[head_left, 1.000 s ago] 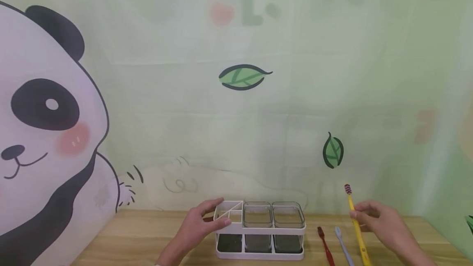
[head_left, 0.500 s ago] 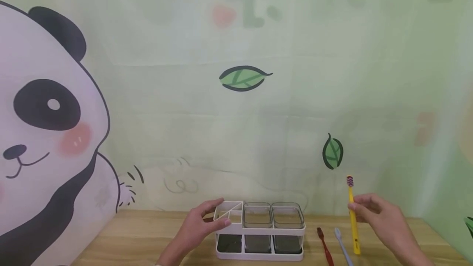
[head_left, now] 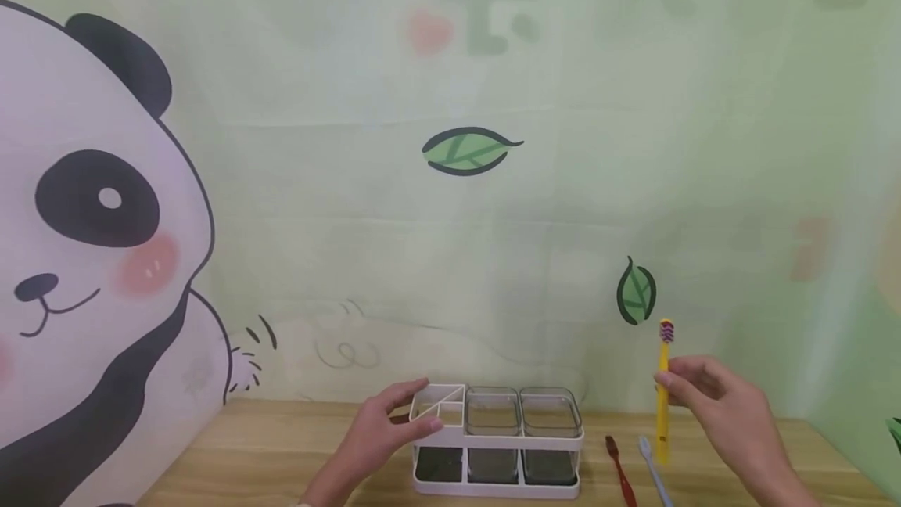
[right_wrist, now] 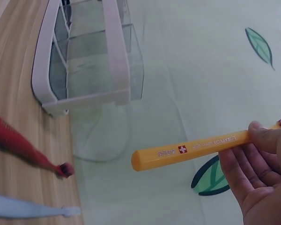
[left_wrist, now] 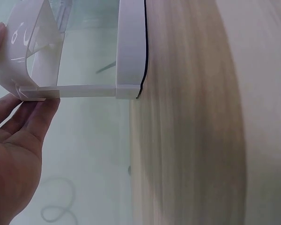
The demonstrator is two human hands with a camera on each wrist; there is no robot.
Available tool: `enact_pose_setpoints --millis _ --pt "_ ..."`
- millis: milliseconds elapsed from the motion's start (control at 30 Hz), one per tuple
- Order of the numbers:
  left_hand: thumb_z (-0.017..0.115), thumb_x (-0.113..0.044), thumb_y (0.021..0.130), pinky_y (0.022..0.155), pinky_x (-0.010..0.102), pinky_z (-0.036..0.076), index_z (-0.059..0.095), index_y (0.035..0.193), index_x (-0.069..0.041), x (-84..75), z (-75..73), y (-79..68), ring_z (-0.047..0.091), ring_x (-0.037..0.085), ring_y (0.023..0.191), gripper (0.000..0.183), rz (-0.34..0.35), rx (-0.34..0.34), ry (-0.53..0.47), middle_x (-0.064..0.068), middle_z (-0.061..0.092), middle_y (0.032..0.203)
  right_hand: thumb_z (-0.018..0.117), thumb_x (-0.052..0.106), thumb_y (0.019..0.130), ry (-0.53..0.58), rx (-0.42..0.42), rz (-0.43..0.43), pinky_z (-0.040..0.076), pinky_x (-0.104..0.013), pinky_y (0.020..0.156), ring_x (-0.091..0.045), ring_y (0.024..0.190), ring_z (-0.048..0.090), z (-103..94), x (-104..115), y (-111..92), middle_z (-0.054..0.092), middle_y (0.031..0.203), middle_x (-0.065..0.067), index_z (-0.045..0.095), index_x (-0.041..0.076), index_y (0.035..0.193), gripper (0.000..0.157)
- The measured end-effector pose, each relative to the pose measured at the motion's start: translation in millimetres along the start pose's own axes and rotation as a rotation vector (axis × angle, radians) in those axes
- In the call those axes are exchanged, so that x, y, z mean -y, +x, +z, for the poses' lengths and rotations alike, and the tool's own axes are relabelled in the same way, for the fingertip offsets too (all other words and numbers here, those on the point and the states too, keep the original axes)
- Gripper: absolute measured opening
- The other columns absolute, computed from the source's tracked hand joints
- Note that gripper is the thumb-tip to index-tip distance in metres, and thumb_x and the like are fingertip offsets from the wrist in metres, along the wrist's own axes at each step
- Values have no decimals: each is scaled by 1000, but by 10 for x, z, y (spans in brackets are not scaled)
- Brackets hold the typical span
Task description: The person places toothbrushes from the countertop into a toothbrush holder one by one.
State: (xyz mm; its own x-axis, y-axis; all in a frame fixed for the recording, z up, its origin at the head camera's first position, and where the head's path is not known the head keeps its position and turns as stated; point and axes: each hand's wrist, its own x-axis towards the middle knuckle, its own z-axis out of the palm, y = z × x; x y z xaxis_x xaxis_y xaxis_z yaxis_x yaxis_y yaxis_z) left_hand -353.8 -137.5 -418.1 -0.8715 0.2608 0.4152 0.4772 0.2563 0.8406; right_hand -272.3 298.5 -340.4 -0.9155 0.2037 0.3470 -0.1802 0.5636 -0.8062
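My right hand pinches a yellow toothbrush between thumb and fingers and holds it upright above the table, bristles at the top. In the right wrist view the toothbrush handle points away from the hand, clear of any surface. At the left end of a white toothbrush holder, my left hand grips the divided upper compartment, thumb in front and fingers behind. The left wrist view shows its fingertips against the holder's frame. Two clear cups sit in the holder's other upper places.
On the wooden table, a red toothbrush and a light blue toothbrush lie between the holder and my right hand. Behind the table hangs a green backdrop printed with a panda and leaves.
My right hand has lifted the yellow toothbrush off the table and moved it slightly left, turning it more upright. The left hand and the holder have stayed in place.
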Motion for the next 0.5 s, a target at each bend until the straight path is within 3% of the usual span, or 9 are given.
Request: enact_pose_setpoints --millis 267,500 --pt "87 -25 91 102 39 59 60 145 3 -5 -5 -18 54 45 137 66 -3 15 -24 26 58 147 75 42 101 77 -64 -64 55 -12 78 -7 87 75 128 137 -18 79 114 -10 67 0 128 51" --pt "87 -24 91 100 38 60 61 145 3 -12 2 -12 59 44 132 66 6 4 -32 28 58 147 75 47 99 112 -102 -61 52 -8 78 -6 88 75 260 301 7 79 114 -6 67 3 128 53"
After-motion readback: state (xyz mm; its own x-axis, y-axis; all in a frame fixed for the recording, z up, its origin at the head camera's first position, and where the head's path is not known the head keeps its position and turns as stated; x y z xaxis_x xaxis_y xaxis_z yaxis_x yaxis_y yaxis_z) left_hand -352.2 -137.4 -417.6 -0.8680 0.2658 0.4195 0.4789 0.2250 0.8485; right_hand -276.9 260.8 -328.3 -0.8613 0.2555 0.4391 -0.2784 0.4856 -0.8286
